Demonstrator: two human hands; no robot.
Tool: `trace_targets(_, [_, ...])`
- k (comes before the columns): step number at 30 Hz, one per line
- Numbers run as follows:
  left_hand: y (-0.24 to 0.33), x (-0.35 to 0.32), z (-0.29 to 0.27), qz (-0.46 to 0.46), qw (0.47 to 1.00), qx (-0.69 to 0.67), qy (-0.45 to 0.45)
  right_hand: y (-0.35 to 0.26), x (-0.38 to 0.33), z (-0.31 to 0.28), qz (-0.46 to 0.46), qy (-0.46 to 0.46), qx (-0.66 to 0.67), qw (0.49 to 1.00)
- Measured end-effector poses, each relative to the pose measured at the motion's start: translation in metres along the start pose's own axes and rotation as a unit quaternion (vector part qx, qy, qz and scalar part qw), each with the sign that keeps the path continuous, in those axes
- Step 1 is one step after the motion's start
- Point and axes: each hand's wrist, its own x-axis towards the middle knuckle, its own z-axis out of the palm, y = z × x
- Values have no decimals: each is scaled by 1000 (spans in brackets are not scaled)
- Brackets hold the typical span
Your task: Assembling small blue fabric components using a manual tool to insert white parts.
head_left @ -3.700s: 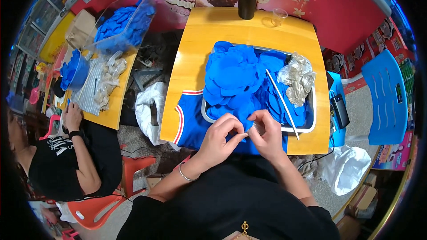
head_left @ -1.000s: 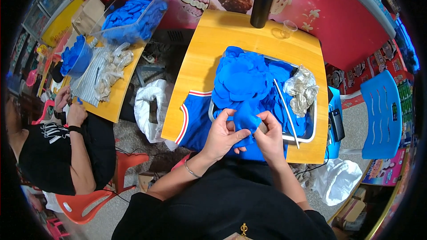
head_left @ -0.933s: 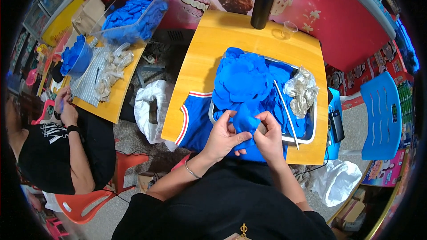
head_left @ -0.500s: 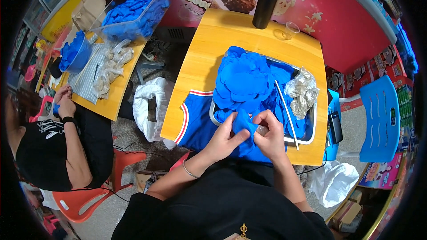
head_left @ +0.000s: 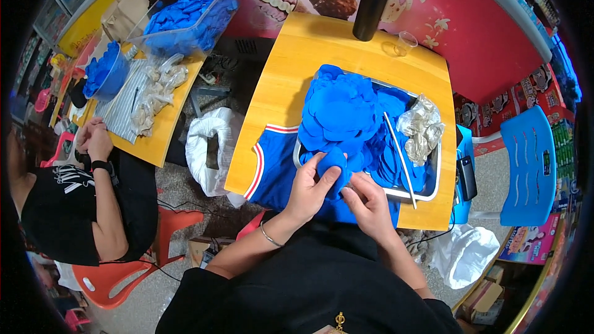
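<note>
My left hand is closed around a folded blue fabric piece, with the thumb pressed across its front. Against the lower right side of that piece, my right hand has its thumb and fingers closed on the edge; whatever else sits between those fingertips is hidden. Just beyond both hands, a metal-rimmed tray holds a heap of rounded blue fabric pieces. Across the tray's right part lies a thin white stick, beside a crumpled clear plastic bag. Blue cloth with striped trim lies under the tray.
A black bottle and a clear cup stand at the table's far side. At left, another person sits by a second table bearing a clear bin of blue pieces. A blue chair stands at right.
The blue piece has been turned and bunched up in my left hand. My right hand has dropped lower, and the clear bit formerly at its fingertips no longer shows.
</note>
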Motion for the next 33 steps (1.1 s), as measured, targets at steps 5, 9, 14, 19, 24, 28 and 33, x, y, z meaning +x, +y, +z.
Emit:
trace_targets(5, [-4, 1, -7, -25, 999, -7, -35, 8, 2, 5, -119, 32, -124, 985])
trace_targets(9, [3, 4, -8, -44, 997, -26, -56, 11, 6, 3, -124, -2, -125, 984])
trace_targets(14, [-1, 0, -13, -29, 998, -12, -54, -9, 7, -13, 187, -139, 293, 927])
trace_targets(19, [9, 7, -11, -58, 998, -3, -32, 0, 9, -10, 110, -200, 194, 954])
trace_targets(24, [-9, 3, -6, -51, 997, 39, 51, -4, 5, 3, -8, -148, -6, 989])
trace_targets(28, [-12, 6, -9, -44, 996, 76, 28, -11, 7, -1, 63, -140, -107, 982])
trace_targets(33, [12, 8, -5, -324, 935, -127, 69, -24, 0, -23, 13, -153, 42, 987])
